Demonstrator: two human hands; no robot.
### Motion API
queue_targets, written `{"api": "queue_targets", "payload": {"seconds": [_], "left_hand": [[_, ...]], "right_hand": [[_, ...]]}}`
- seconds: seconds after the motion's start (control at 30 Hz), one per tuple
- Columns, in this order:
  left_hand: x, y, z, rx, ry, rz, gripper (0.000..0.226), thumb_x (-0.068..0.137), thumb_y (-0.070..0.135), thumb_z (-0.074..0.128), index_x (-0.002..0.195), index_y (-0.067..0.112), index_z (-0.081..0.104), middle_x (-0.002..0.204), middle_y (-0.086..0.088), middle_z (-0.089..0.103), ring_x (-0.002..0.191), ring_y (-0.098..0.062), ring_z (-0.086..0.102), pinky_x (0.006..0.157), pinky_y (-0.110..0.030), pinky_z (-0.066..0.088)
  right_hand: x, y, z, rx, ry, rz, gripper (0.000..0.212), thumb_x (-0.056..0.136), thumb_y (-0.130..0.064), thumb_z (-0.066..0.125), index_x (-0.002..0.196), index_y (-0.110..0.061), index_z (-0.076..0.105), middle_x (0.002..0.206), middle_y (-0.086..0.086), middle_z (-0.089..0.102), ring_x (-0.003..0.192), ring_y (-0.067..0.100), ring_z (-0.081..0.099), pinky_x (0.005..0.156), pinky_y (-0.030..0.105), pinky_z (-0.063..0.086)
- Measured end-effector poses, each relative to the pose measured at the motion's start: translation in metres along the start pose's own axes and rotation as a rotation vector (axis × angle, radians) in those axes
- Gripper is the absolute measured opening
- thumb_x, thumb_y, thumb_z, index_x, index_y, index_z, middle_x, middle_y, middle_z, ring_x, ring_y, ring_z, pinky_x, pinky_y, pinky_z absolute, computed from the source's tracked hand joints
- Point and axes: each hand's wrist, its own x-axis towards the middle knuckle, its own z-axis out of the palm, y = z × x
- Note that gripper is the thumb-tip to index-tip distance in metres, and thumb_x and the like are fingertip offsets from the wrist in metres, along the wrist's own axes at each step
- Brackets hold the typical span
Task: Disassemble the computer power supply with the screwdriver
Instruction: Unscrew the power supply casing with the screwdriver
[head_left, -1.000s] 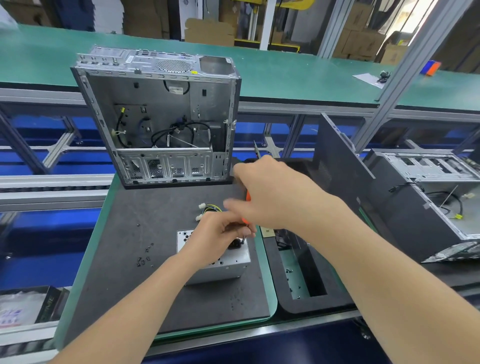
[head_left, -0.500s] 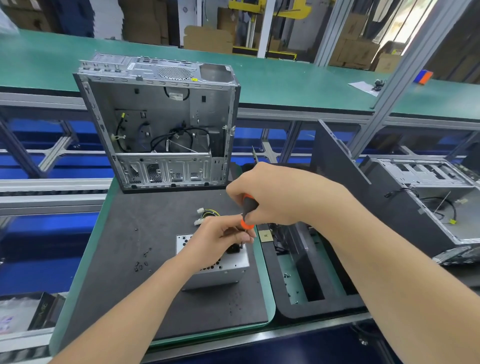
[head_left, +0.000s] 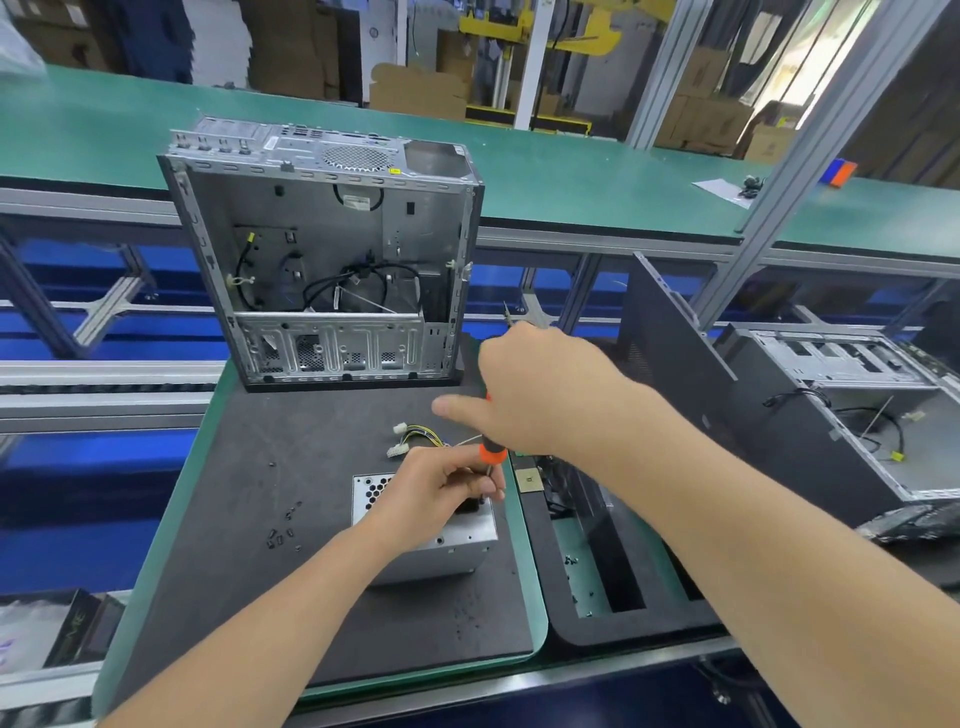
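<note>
My right hand (head_left: 540, 395) is curled around the top of the screwdriver (head_left: 492, 453), gripping its black-and-orange handle; my forefinger sticks out to the left, blurred. The screwdriver stands nearly upright, its long axis running top to bottom, handle up and tip pointing down at the far right corner of the power supply (head_left: 447, 540).

My left hand (head_left: 441, 491) rests on top of the power supply, with fingers bent in and pinching the thin shaft just below the orange collar. The tip itself is hidden behind my fingers.

The power supply is a silver metal box lying flat on the black mat (head_left: 291, 519), near the mat's right edge, with its honeycomb-vented face up. Its wire bundle (head_left: 415, 439), ending in white connectors, leads from the far side away from me, toward the open computer case (head_left: 322, 260) standing at the back of the mat. Loose black screws (head_left: 283, 530) lie on the mat to the left.
</note>
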Motion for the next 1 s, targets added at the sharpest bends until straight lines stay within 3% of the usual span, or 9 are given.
{"api": "queue_targets", "payload": {"seconds": [0.07,0.2,0.43,0.53,0.63,0.73,0.8,0.9,1.0], "left_hand": [[-0.001,0.000,0.000,-0.009,-0.007,0.004,0.038,0.095,-0.007,0.057,0.088,0.028,0.070,0.086,0.006,0.074,0.087,-0.018,0.075,0.089,-0.040,0.060],[-0.003,-0.001,0.000,-0.027,0.003,0.000,0.045,0.095,0.001,0.059,0.088,0.045,0.068,0.090,0.005,0.074,0.090,-0.018,0.076,0.090,-0.040,0.059],[-0.001,-0.007,-0.002,0.046,-0.020,-0.027,0.026,0.095,0.007,0.062,0.087,0.030,0.070,0.091,0.006,0.075,0.086,-0.018,0.069,0.084,-0.032,0.056],[0.000,-0.006,-0.002,0.087,-0.016,-0.008,0.029,0.096,0.001,0.064,0.087,0.029,0.069,0.089,0.004,0.073,0.083,-0.020,0.067,0.080,-0.035,0.055],[0.000,-0.005,-0.002,0.094,-0.018,-0.001,0.025,0.095,-0.001,0.064,0.085,0.021,0.070,0.088,0.006,0.073,0.080,-0.014,0.064,0.075,-0.022,0.051],[0.000,-0.003,0.000,0.108,-0.006,-0.010,0.024,0.094,-0.003,0.064,0.085,0.018,0.072,0.088,0.010,0.074,0.083,-0.013,0.067,0.078,-0.023,0.054],[0.001,-0.003,0.001,0.110,0.013,-0.030,0.031,0.093,-0.003,0.065,0.082,0.025,0.072,0.087,0.009,0.075,0.085,-0.015,0.070,0.081,-0.030,0.057],[0.002,-0.004,0.002,0.103,0.033,-0.030,0.045,0.089,-0.010,0.062,0.077,0.032,0.071,0.085,0.013,0.074,0.087,-0.014,0.071,0.082,-0.030,0.058],[0.001,-0.005,0.004,0.118,0.025,0.011,0.044,0.086,-0.017,0.056,0.089,0.022,0.075,0.088,0.013,0.074,0.088,-0.014,0.071,0.083,-0.025,0.058]], "right_hand": [[0.005,-0.007,0.007,0.060,-0.036,0.107,0.054,0.096,-0.060,0.055,0.069,-0.017,0.037,0.072,0.001,0.041,0.055,0.018,0.041,0.047,0.028,0.028],[0.010,-0.008,0.004,0.107,-0.104,0.012,0.039,0.094,-0.030,0.063,0.070,-0.016,0.037,0.063,0.002,0.046,0.046,0.015,0.042,0.040,0.023,0.029],[0.012,0.005,-0.011,-0.014,-0.248,-0.369,0.024,0.084,-0.026,0.073,0.070,-0.023,0.053,0.071,-0.006,0.054,0.066,0.015,0.052,0.053,0.033,0.045],[0.011,0.013,-0.019,-0.048,-0.326,-0.487,0.020,0.080,-0.010,0.068,0.075,-0.028,0.062,0.081,-0.008,0.062,0.077,0.012,0.058,0.067,0.042,0.057],[0.008,0.014,-0.019,-0.125,-0.333,-0.527,0.030,0.075,0.002,0.060,0.073,-0.027,0.069,0.085,-0.006,0.064,0.082,0.014,0.060,0.067,0.037,0.056],[0.001,0.018,-0.016,-0.075,-0.309,-0.503,0.025,0.080,-0.005,0.061,0.079,-0.028,0.072,0.087,-0.006,0.064,0.080,0.007,0.054,0.074,0.036,0.056],[-0.007,0.018,-0.013,0.002,-0.263,-0.447,0.008,0.087,-0.023,0.064,0.087,-0.027,0.071,0.090,-0.008,0.060,0.081,0.005,0.050,0.075,0.037,0.055],[-0.014,0.008,-0.002,0.037,-0.066,-0.192,0.047,0.090,-0.069,0.054,0.082,-0.022,0.055,0.083,-0.004,0.049,0.077,0.020,0.054,0.056,0.034,0.041],[-0.011,-0.006,0.004,0.046,-0.025,0.189,0.067,0.091,-0.079,0.040,0.068,-0.017,0.036,0.073,0.001,0.038,0.061,0.021,0.039,0.052,0.031,0.031]]}}
